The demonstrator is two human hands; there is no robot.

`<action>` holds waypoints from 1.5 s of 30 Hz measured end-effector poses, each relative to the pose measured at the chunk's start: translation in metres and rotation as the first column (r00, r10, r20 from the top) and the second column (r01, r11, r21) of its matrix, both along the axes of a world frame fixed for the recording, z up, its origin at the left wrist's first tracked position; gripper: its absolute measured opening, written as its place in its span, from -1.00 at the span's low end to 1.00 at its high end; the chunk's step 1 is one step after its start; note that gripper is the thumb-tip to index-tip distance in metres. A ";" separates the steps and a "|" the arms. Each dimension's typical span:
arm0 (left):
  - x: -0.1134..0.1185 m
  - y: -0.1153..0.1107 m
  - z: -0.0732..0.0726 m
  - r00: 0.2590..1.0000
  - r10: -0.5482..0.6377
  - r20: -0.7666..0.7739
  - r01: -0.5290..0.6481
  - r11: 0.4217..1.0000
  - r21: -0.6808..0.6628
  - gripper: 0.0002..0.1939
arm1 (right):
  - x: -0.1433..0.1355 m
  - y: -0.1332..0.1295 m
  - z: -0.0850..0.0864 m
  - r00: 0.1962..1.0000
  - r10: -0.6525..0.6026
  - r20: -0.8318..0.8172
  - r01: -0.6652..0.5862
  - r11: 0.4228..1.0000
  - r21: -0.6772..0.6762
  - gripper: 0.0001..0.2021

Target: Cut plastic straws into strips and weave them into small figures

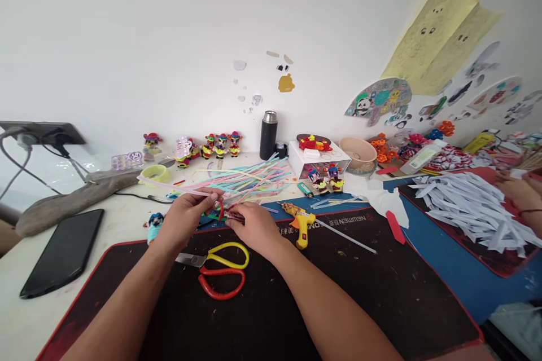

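My left hand is closed, thumb and finger pinched on a long pale pink strip that runs out to the left. A small red curled piece shows between my two hands. My right hand is closed close beside it, fingertips together on something small and dark that I cannot make out. Scissors with one yellow and one red handle lie on the black mat below my hands. A yellow glue gun with a glue stick in it rests to the right of my right hand.
Pastel strips lie in a pile behind my hands. Small figurines, a black flask and a white box stand along the wall. A phone lies left. At right are white paper strips and another person's hand.
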State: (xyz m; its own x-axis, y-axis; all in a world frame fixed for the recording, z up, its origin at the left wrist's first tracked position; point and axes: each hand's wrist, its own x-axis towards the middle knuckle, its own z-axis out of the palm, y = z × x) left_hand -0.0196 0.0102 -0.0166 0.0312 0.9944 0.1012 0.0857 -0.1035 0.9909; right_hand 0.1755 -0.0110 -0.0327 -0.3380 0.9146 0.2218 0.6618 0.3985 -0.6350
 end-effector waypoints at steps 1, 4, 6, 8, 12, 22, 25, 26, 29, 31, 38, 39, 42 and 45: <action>0.000 0.000 0.001 1.000 0.001 -0.002 -0.001 1.000 0.001 -0.57 | 0.000 0.000 0.000 1.000 0.000 0.005 0.000 1.000 -0.004 -0.82; 0.002 -0.001 0.002 1.000 0.005 -0.004 -0.005 1.000 0.004 -0.57 | -0.001 -0.002 0.000 0.999 0.007 0.042 -0.007 1.000 -0.011 -0.82; 0.002 -0.001 0.003 1.000 0.006 -0.004 -0.006 1.000 0.001 -0.56 | -0.002 -0.003 -0.001 0.997 0.012 0.074 -0.012 1.000 0.002 -0.79; 0.002 -0.001 0.003 1.000 0.005 -0.006 -0.005 1.000 -0.003 -0.54 | -0.003 -0.003 -0.003 0.997 0.015 0.082 -0.017 1.000 0.024 -0.74; 0.001 -0.001 0.002 1.000 -0.014 -0.014 0.014 1.000 -0.009 -0.53 | -0.003 -0.001 -0.002 0.996 -0.004 -0.091 0.006 1.000 0.014 -0.78; 0.003 -0.003 0.005 0.999 -0.029 -0.023 0.028 0.999 -0.026 -0.52 | -0.002 0.008 -0.003 0.715 -0.172 -0.678 -0.047 0.955 -0.292 -0.69; 0.005 -0.004 0.007 0.998 -0.046 -0.033 0.045 0.998 -0.042 -0.50 | -0.002 0.011 -0.004 0.643 -0.205 -0.738 -0.109 0.930 -0.352 -0.59; 0.006 -0.005 0.007 0.998 -0.057 -0.037 0.055 0.997 -0.046 -0.50 | -0.002 0.011 -0.004 0.630 -0.215 -0.746 -0.117 0.924 -0.365 -0.57; 0.007 -0.005 0.007 0.992 -0.105 -0.064 0.103 0.994 -0.040 -0.51 | -0.003 0.011 -0.005 0.601 -0.237 -0.763 -0.140 0.909 -0.393 -0.55; 0.007 -0.006 0.008 0.989 -0.121 -0.085 0.119 0.992 -0.035 -0.50 | -0.003 0.011 -0.005 0.584 -0.253 -0.772 -0.149 0.901 -0.407 -0.57; 0.007 -0.009 0.015 0.994 -0.034 -0.104 0.032 0.999 -0.026 -0.47 | -0.001 0.011 -0.004 0.555 -0.291 -0.779 -0.130 0.895 -0.427 -0.62; 0.006 -0.009 0.015 0.994 -0.034 -0.100 0.031 0.999 -0.027 -0.49 | -0.001 0.010 -0.004 0.558 -0.288 -0.778 -0.143 0.890 -0.432 -0.61; 0.004 -0.008 0.010 0.998 -0.041 -0.055 0.040 0.999 -0.021 -0.52 | -0.001 0.009 -0.002 0.544 -0.292 -0.787 -0.167 0.881 -0.443 -0.59; 0.002 -0.005 0.005 0.999 -0.031 -0.024 0.031 0.999 0.019 -0.56 | -0.001 0.009 0.000 0.501 -0.295 -0.814 -0.168 0.889 -0.426 -0.55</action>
State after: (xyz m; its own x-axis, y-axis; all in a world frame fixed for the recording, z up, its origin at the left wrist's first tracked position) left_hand -0.0174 0.0055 -0.0115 0.0646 0.9907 0.1194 0.1058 -0.1258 0.9864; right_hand 0.1749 -0.0020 -0.0329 -0.1351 0.9905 -0.0266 -0.2743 -0.0632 -0.9596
